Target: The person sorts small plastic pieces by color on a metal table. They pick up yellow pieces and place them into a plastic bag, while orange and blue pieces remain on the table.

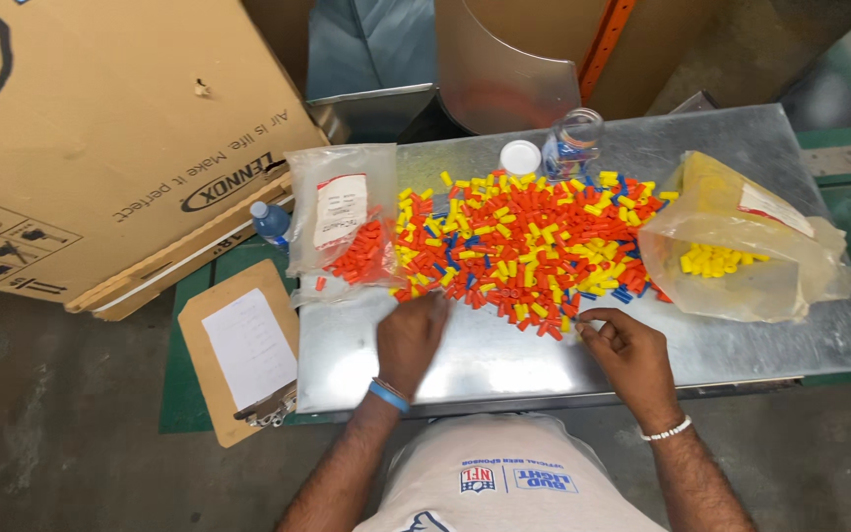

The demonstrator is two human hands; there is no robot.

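A person's two bare hands work at the near edge of a broad heap of small orange, yellow and blue plastic wire caps (529, 246) spread across a flat sheet of shiny galvanised metal (485, 360) that serves as a table. The left hand (409, 335), a blue band at its wrist, lies palm down with its fingertips touching the caps at the heap's near left corner; its fingers are loosely curled, and whether they grip anything cannot be told. The right hand (627, 353), a white beaded bracelet at its wrist, sits just near of the heap's right end, thumb and forefinger pinched narrowly together on what looks like a single yellow cap.

Left of the heap lies a clear plastic bag holding orange caps (347, 222); right of it, a crumpled yellowish plastic bag holding yellow caps (741, 241). At the far edge stand a clear glass jar with blue caps inside (573, 143) and a white round lid (520, 157) beside it.

Further left, a brown clipboard with white paper (238, 350) rests on a green surface, a large brown cardboard box (110, 138) leans beyond it, and a clear water bottle with a blue cap (270, 223) stands between. The floor is grey concrete.
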